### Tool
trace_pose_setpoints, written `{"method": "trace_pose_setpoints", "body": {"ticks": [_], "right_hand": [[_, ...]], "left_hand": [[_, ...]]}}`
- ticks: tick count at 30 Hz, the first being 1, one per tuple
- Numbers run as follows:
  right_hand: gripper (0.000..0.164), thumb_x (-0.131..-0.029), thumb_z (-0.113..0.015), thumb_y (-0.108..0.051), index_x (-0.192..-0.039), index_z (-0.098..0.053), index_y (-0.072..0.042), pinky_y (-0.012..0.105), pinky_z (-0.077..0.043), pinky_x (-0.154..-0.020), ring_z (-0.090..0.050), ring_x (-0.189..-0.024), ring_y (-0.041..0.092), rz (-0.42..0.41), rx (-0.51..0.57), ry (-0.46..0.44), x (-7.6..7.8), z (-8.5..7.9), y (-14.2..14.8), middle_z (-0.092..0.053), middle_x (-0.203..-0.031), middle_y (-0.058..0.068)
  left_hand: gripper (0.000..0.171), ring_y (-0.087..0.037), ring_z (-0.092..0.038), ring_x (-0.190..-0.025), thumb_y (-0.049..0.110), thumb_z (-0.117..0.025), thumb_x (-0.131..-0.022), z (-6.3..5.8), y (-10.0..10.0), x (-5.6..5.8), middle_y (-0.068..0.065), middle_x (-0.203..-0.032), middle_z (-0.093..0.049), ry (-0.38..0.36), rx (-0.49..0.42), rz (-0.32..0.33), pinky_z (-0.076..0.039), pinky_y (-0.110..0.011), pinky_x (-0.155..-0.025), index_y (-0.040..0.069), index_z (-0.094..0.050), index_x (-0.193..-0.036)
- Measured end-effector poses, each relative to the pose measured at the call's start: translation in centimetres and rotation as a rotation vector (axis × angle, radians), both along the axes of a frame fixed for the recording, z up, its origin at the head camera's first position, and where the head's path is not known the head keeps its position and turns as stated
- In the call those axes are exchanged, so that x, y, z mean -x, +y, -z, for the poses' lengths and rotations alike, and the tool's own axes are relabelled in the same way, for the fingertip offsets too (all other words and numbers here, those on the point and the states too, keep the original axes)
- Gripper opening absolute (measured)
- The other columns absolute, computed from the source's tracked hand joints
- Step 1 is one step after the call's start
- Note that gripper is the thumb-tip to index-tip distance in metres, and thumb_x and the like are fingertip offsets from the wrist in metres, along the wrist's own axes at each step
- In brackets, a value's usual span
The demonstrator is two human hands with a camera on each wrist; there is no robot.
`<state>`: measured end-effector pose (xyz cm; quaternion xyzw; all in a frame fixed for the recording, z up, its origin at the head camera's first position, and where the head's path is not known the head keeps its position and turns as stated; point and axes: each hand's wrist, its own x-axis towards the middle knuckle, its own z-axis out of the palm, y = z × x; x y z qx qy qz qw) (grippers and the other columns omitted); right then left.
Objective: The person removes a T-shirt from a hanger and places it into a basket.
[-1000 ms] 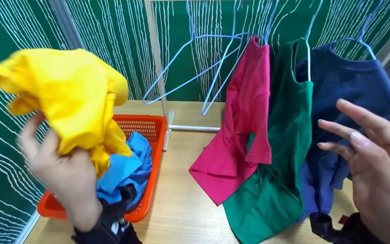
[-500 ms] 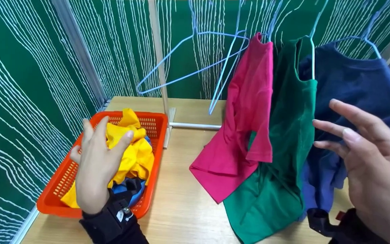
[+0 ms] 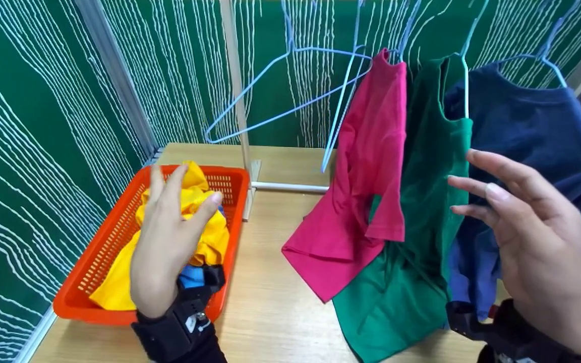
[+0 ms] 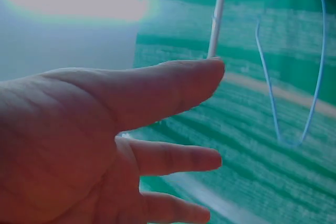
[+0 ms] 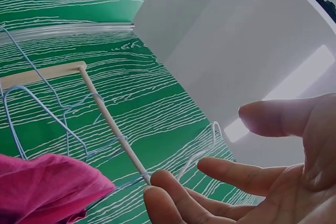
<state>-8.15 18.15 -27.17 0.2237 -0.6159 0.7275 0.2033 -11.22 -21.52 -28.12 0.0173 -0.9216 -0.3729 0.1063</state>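
Observation:
My left hand (image 3: 162, 252) hovers over the orange basket (image 3: 91, 315), fingers extended and holding nothing. Inside the basket lies a crumpled yellow garment (image 3: 215, 237), partly hidden by that hand, with a bit of blue cloth (image 3: 191, 276) showing beneath. My right hand (image 3: 537, 237) is raised at the right, fingers spread and gently bent, nothing in its grasp. In the head view it overlaps the green shirt (image 3: 431, 201) and the navy shirt (image 3: 537, 121), both on hangers. A pink shirt (image 3: 371, 151) hangs to their left; the right wrist view catches part of this pink cloth (image 5: 47, 187).
Two bare light-blue hangers, one of them a wide hanger (image 3: 331, 52), hang left of the pink shirt. A wooden rack post (image 3: 240, 101) stands behind the basket, with a white lower rail (image 3: 290, 187). Green white-streaked walls (image 3: 23, 131) enclose the wooden tabletop (image 3: 265, 282).
The left hand lowered the yellow garment into the basket over the blue cloth and let it go, then drifted right. The right hand shifted slightly left. The bare hangers swung a little.

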Motion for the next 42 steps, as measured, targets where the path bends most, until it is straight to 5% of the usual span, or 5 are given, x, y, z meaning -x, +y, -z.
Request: {"method": "trace_pose_setpoints", "body": {"ticks": [11,24,27,34,42], "right_hand": [[0.037,-0.098,-0.041,0.006,-0.134,-0.043,0.015,0.033,-0.054,-0.079,-0.054,-0.115,0.038,-0.008,-0.010,0.000,0.9,0.2,-0.5,-0.043,-0.138,0.028],[0.036,-0.097,-0.047,0.003,-0.131,-0.046,0.015,0.033,-0.053,-0.084,-0.055,-0.114,0.037,-0.022,0.018,-0.036,2.1,0.5,-2.0,-0.047,-0.134,0.027],[0.035,-0.095,-0.053,0.001,-0.128,-0.052,0.010,0.027,-0.054,-0.073,-0.062,-0.101,0.032,0.077,-0.004,-0.048,3.1,1.0,-3.3,-0.053,-0.127,0.024],[0.038,-0.090,-0.067,-0.031,-0.122,-0.061,-0.012,0.020,-0.047,-0.060,-0.060,-0.069,0.015,0.557,-0.392,-0.158,6.5,3.0,-5.7,-0.062,-0.102,0.002],[0.029,-0.090,-0.068,-0.024,-0.109,-0.065,-0.003,0.025,-0.047,-0.071,-0.060,-0.080,0.021,0.397,-0.171,-0.157,8.5,4.3,-6.0,-0.062,-0.093,0.011]], "left_hand": [[0.070,-0.027,-0.019,-0.144,0.060,-0.049,-0.092,-0.1,5.2,1.4,-0.005,-0.160,-0.012,0.221,-0.104,0.208,-0.031,-0.060,-0.105,0.024,-0.032,-0.150],[0.063,-0.019,-0.036,-0.135,0.055,-0.051,-0.093,0.3,10.1,1.9,-0.001,-0.155,-0.027,0.326,-0.065,0.398,-0.043,-0.048,-0.099,0.026,-0.037,-0.147],[0.061,-0.017,-0.038,-0.133,0.054,-0.051,-0.094,0.4,10.7,1.7,0.000,-0.154,-0.030,0.331,-0.060,0.434,-0.041,-0.046,-0.101,0.024,-0.040,-0.145],[0.059,-0.014,-0.041,-0.131,0.051,-0.053,-0.094,0.7,11.3,1.7,-0.001,-0.151,-0.035,0.320,-0.049,0.477,-0.045,-0.037,-0.098,0.021,-0.043,-0.144],[0.058,-0.012,-0.042,-0.129,0.049,-0.054,-0.093,1.0,10.8,2.1,0.000,-0.146,-0.040,0.339,-0.045,0.471,-0.044,-0.034,-0.099,0.019,-0.044,-0.143]]}}
